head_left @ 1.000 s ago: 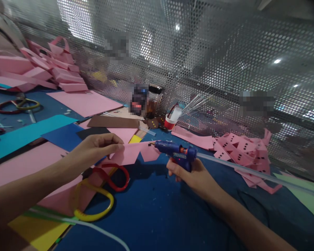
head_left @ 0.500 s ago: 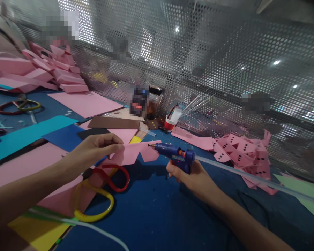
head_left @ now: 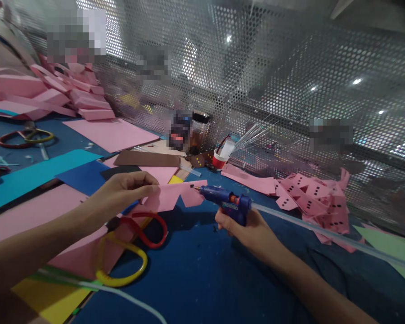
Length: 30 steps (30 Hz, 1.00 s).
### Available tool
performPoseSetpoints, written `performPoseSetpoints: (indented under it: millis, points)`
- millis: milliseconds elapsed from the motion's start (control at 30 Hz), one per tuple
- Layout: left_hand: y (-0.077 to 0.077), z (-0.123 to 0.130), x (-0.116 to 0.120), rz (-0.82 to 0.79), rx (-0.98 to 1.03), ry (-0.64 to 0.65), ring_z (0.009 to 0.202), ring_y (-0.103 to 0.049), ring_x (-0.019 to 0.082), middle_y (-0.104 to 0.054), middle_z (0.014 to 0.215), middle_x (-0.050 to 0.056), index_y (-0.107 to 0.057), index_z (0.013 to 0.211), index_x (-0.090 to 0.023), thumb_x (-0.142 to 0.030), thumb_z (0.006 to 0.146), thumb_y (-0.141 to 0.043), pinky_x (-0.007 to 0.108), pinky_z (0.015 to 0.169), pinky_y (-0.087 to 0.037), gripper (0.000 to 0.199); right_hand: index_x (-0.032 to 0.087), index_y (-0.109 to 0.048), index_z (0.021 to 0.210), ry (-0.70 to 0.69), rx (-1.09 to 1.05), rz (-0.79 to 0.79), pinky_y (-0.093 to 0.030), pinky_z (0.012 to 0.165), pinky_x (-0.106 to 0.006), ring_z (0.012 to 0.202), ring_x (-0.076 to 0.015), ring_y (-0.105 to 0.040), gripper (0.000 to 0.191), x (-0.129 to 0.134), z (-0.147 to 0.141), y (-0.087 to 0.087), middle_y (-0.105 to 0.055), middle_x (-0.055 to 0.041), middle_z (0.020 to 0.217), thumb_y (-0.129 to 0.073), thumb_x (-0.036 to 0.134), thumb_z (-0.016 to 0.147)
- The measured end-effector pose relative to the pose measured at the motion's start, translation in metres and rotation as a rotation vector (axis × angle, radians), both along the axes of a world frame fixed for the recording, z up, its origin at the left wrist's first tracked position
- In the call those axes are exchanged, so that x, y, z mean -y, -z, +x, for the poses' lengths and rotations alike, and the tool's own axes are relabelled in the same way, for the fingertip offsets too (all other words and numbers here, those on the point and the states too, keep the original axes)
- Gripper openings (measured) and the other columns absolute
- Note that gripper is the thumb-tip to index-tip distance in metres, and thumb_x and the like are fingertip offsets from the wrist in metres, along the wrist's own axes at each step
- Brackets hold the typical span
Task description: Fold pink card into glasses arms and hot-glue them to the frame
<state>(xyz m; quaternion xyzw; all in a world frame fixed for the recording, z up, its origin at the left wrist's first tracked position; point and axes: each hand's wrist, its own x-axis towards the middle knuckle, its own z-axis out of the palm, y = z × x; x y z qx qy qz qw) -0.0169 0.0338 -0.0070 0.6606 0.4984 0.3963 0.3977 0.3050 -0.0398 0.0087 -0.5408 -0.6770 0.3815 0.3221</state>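
My left hand [head_left: 131, 189] pinches the left end of a pink paper strip [head_left: 167, 198], which has a notch cut in its lower edge. A small black square [head_left: 192, 186] sits near the strip's upper edge. In my right hand [head_left: 243, 227] is a blue hot glue gun [head_left: 222, 196], gripped by its handle, with a long clear glue stick [head_left: 324, 228] sticking out of its back. The gun's nozzle points left at the strip, just right of the black square; whether it touches the paper I cannot tell. Scissors with red and yellow handles [head_left: 121, 279] lie below my left hand.
Pink strips with black squares [head_left: 312, 198] are heaped at right, near green paper [head_left: 388, 252]. A red and white cup [head_left: 219, 159] and a jar [head_left: 200, 130] stand by the perforated metal screen [head_left: 273, 54]. Coloured sheets, such as turquoise paper [head_left: 47, 173], spread across the left. A white cord [head_left: 131, 299] runs in front.
The glue gun's nozzle has shifted slightly right, off the black square, and the glue stick's far end has dipped a little. My left hand stays almost still on the strip.
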Motion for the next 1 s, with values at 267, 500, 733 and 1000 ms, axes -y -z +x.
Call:
performPoseSetpoints:
  millis: [267, 500, 733, 1000]
  points:
    - [-0.001, -0.001, -0.002, 0.036, -0.033, -0.018, 0.068, -0.053, 0.013, -0.063, 0.077, -0.001, -0.071, 0.084, -0.02, -0.05, 0.08, -0.072, 0.026, 0.062, -0.039, 0.03, 0.021, -0.073, 0.098, 0.028, 0.149, 0.022, -0.048, 0.066, -0.034, 0.079, -0.0222, -0.063, 0.042, 0.004, 0.001, 0.0, -0.072, -0.0065, 0.09, -0.065, 0.061, 0.092]
    - [-0.001, -0.002, -0.002, 0.019, -0.054, -0.021, 0.067, -0.053, 0.013, -0.063, 0.076, -0.001, -0.071, 0.085, -0.02, -0.051, 0.08, -0.072, 0.026, 0.061, -0.038, 0.031, 0.019, -0.069, 0.096, 0.041, 0.182, 0.05, -0.041, 0.06, -0.029, 0.07, -0.017, -0.053, 0.042, 0.006, -0.001, -0.003, -0.061, -0.0024, 0.079, -0.063, 0.06, 0.094]
    - [0.001, -0.001, -0.003, 0.028, -0.043, -0.024, 0.066, -0.052, 0.014, -0.062, 0.075, -0.001, -0.071, 0.083, -0.02, -0.052, 0.079, -0.071, 0.026, 0.06, -0.038, 0.032, 0.02, -0.059, 0.081, -0.002, 0.161, 0.056, -0.034, 0.056, -0.027, 0.06, -0.0116, -0.042, 0.032, 0.008, -0.009, -0.015, -0.049, 0.003, 0.068, -0.063, 0.048, 0.095]
    - [0.003, -0.001, -0.003, 0.027, -0.005, -0.026, 0.066, -0.054, 0.013, -0.062, 0.075, -0.001, -0.071, 0.082, -0.021, -0.05, 0.078, -0.072, 0.024, 0.059, -0.041, 0.029, 0.021, -0.053, 0.076, 0.0, 0.197, 0.083, -0.034, 0.055, -0.027, 0.058, -0.0113, -0.04, 0.032, 0.009, -0.009, -0.015, -0.046, 0.0039, 0.064, -0.063, 0.045, 0.094]
